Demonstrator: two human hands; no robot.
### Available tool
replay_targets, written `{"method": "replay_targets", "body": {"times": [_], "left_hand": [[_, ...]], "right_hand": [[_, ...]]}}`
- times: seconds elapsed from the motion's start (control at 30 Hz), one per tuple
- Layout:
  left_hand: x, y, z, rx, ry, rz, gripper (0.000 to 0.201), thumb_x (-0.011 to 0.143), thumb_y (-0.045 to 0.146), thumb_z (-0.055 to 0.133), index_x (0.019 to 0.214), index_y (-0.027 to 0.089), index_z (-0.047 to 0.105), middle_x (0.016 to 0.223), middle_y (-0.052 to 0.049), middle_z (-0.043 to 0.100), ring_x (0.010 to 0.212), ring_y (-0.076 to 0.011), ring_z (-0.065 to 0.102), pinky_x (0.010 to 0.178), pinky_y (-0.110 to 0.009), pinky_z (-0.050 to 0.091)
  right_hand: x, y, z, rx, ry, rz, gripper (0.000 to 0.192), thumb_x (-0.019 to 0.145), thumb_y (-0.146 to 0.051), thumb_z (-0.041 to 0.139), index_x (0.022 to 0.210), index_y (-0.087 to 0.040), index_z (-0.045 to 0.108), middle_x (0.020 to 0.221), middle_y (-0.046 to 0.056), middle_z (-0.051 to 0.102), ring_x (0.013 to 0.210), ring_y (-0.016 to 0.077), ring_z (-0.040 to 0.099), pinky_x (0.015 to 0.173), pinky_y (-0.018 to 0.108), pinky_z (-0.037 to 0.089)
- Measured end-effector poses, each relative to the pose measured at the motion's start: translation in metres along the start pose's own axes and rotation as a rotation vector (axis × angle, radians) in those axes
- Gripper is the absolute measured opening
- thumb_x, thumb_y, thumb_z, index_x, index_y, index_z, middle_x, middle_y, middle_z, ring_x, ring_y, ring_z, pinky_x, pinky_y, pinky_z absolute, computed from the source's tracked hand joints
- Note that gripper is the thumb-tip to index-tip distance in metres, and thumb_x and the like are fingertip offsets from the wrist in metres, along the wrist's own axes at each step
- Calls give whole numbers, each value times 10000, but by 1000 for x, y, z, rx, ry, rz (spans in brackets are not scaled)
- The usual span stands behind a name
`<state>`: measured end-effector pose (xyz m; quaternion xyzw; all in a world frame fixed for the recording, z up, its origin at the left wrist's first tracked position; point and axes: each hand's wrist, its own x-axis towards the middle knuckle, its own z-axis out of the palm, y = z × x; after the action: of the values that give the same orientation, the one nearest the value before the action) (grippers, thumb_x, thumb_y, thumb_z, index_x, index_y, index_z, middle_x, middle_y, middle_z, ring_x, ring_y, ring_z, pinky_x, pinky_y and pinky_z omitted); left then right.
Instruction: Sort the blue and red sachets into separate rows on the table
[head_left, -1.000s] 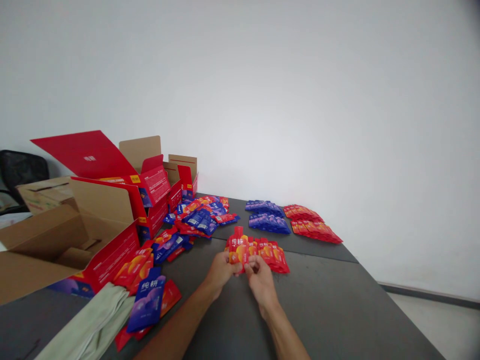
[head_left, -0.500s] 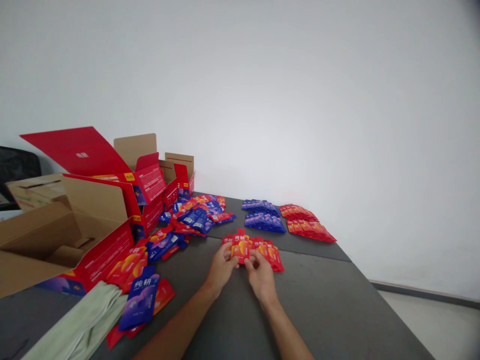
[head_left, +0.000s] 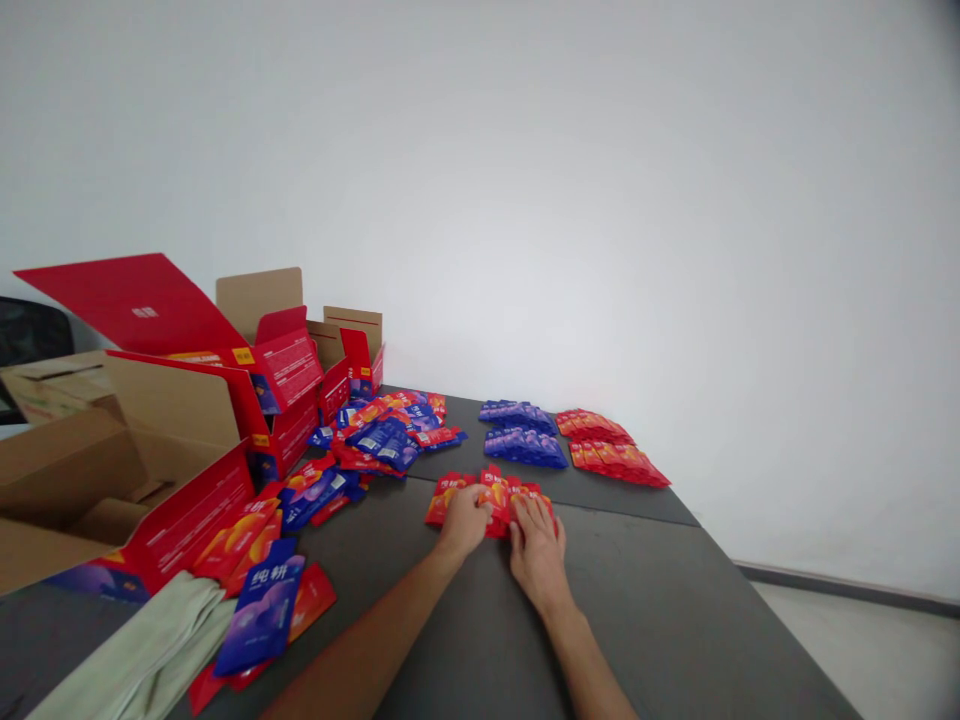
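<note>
Several red packets with orange fruit prints lie overlapping in a short row on the dark table in front of me. My left hand (head_left: pixel 466 520) has its fingers closed at the lower left edge of a red packet (head_left: pixel 493 482) in the row's middle. Just left of that hand, another red packet (head_left: pixel 445 492) lies on the table, partly behind the fingers. My right hand (head_left: pixel 537 552) rests flat, its fingers stretched out over the packets at the right end and covering much of them.
Blue packets (head_left: pixel 525 447) and red packets (head_left: pixel 616 460) lie in fanned rows at the back. A mixed packet heap (head_left: pixel 386 440) is on the left, beside open red cartons (head_left: pixel 199 515). A pale green cloth (head_left: pixel 142 650) and a blue packet (head_left: pixel 262 610) lie at front left.
The red packet held up between both hands is now down among the row. My right hand has moved right and flattened over the packets; my left hand stays at the packet's edge.
</note>
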<state>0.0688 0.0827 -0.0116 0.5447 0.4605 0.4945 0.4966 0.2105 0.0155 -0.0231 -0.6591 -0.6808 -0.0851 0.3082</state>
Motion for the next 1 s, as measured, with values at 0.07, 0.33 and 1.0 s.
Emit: {"method": "replay_targets", "body": {"times": [0.07, 0.33, 1.0], "left_hand": [[-1, -1, 1, 39, -15, -6, 195, 685, 89, 616, 854, 146, 693, 629, 11, 635, 528, -116, 548, 520, -214, 418], [-5, 8, 1, 301, -43, 135, 139, 732, 137, 570, 792, 172, 691, 717, -36, 670, 652, -165, 582, 671, -272, 453], [-32, 20, -6, 1012, -104, 388, 312, 809, 244, 550, 1086, 215, 691, 1237, -92, 603, 1215, -278, 449, 1122, -426, 234]], "right_hand": [[-1, 1, 2, 11, -35, 4, 460, 907, -211, 398, 1341, -264, 541, 1398, 92, 529, 1361, 267, 376, 1085, 551, 235], [-3, 0, 4, 39, -90, 14, 434, 885, -258, 475, 1308, -270, 573, 1390, 88, 539, 1378, 295, 349, 1084, 567, 202], [-3, -4, 0, -23, -127, 37, 433, 883, -211, 458, 1293, -258, 587, 1405, 64, 528, 1367, 259, 372, 1106, 479, 182]]}}
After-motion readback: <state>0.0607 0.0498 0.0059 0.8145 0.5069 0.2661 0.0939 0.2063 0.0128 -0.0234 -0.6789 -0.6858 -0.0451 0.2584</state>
